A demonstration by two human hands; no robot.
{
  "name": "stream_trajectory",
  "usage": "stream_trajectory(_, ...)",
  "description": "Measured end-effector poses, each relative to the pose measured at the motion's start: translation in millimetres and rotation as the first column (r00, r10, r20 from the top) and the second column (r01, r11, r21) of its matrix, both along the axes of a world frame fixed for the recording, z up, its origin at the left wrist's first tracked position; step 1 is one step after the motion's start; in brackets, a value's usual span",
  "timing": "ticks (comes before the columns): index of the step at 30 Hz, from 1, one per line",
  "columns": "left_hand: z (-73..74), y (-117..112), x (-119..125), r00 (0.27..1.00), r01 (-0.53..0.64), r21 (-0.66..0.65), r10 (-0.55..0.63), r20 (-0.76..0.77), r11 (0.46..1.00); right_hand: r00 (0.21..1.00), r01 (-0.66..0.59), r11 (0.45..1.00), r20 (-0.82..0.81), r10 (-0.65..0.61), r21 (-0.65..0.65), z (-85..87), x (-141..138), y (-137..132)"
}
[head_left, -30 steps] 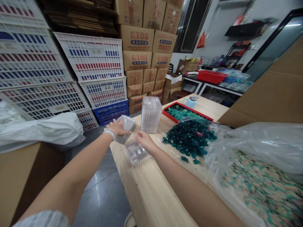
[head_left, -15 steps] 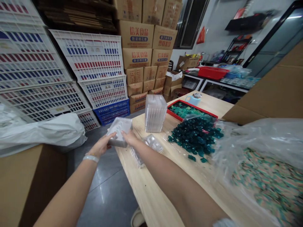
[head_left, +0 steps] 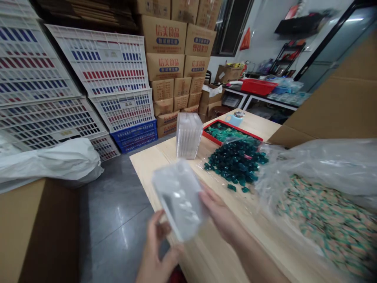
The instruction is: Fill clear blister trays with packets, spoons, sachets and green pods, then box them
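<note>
A clear plastic box or tray [head_left: 179,200], blurred by motion, is tilted above the near part of the wooden table [head_left: 147,165]. My right hand [head_left: 219,210] grips its right edge. Just below its lower left edge, my left hand [head_left: 160,247] has thumb and fingers spread apart, holding nothing; whether a fingertip touches the box is unclear. Behind it stands a block of stacked clear plastic trays [head_left: 189,135]. To the right lies a heap of dark teal wrapped pieces [head_left: 235,161] on clear plastic film.
A red-rimmed tray [head_left: 210,138] of green pieces and a light blue mug [head_left: 235,119] sit farther back. At right, a clear bag holds striped pieces [head_left: 330,220] beside a cardboard flap [head_left: 330,102]. White crates [head_left: 118,67] and cartons [head_left: 167,65] are stacked beyond.
Both hands have moved right and nearer from the table's left edge. The plastic box came along in my right hand; my left hand has come off it. The loose tray on the table no longer shows.
</note>
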State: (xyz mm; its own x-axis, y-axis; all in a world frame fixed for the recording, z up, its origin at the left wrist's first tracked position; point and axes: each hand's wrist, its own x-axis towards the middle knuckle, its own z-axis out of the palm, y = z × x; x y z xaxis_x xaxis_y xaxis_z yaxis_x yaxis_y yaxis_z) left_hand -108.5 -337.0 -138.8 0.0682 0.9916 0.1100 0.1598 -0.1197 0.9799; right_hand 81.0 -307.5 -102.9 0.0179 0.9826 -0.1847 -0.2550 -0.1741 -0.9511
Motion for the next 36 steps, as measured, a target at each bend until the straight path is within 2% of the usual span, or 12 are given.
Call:
stream_trajectory(2, -2.9, 4.2, 11.1, 0.918, 0.282, 0.121, -0.231, -0.323, 0.952, 0.997, 0.071, 0.959, 0.003, -0.073, -0.273, -13.1, 56.9, -40.5)
stream_trajectory(3, -3.9, 15.4, 15.3, 0.839, 0.351, 0.171, -0.228, -0.494, 0.921, 0.996, 0.091, 0.927, 0.039, -0.083, -0.363, -20.5, 81.9, -56.3)
stream_trajectory(6, -10.3, 70.1, 21.6, 0.590, 0.425, 0.284, -0.025, -0.807, 0.860, 0.989, 0.068, 0.901, 0.146, -0.005, -0.429, -36.7, 133.4, -80.7)
stream_trajectory(9, -23.6, 127.1, 13.9, 0.372, 0.419, 0.229, 0.064, -0.926, 0.879, 0.975, -0.086, 0.910, 0.154, 0.160, -0.405, -39.7, 150.8, -69.6)
stream_trajectory(13, -25.8, 171.6, -6.5, 0.251, 0.278, 0.159, 0.088, -0.964, 0.947, 0.923, -0.310, 0.888, 0.117, 0.368, -0.340, -38.3, 145.9, -19.8)
stream_trajectory(16, -3.3, 163.3, -2.2, 0.262, 0.204, 0.189, 0.133, -0.956, 0.961, 0.889, -0.371, 0.871, 0.148, 0.433, -0.322, -40.8, 135.7, 14.8)
stream_trajectory(18, 17.2, 136.8, 15.0, 0.362, 0.268, 0.268, 0.161, -0.918, 0.925, 0.882, -0.368, 0.876, 0.182, 0.435, -0.313, -43.4, 129.7, 26.3)
stream_trajectory(20, 34.5, 104.0, 38.4, 0.484, 0.512, 0.265, -0.020, -0.875, 0.817, 0.879, -0.361, 0.887, 0.212, 0.427, -0.289, -45.4, 125.6, 29.1)
stream_trajectory(23, 45.7, 70.2, 69.2, 0.365, 0.817, 0.109, -0.362, -0.858, 0.566, 0.866, -0.371, 0.891, 0.248, 0.434, -0.261, -43.3, 121.4, 28.0)
stream_trajectory(25, 43.8, 66.7, 80.3, 0.284, 0.860, 0.024, -0.439, -0.852, 0.510, 0.838, -0.377, 0.891, 0.316, 0.445, -0.254, -38.3, 119.4, 29.6)
stream_trajectory(31, 37.2, 91.6, 73.0, 0.243, 0.857, -0.056, -0.497, -0.833, 0.512, 0.685, -0.229, 0.952, 0.662, 0.305, -0.201, -30.2, 123.8, 20.5)
stream_trajectory(36, 47.6, 74.2, 64.9, 0.369, 0.756, 0.067, -0.340, -0.865, 0.651, 0.608, 0.048, 0.987, 0.789, 0.094, -0.154, -44.2, 93.8, -42.0)
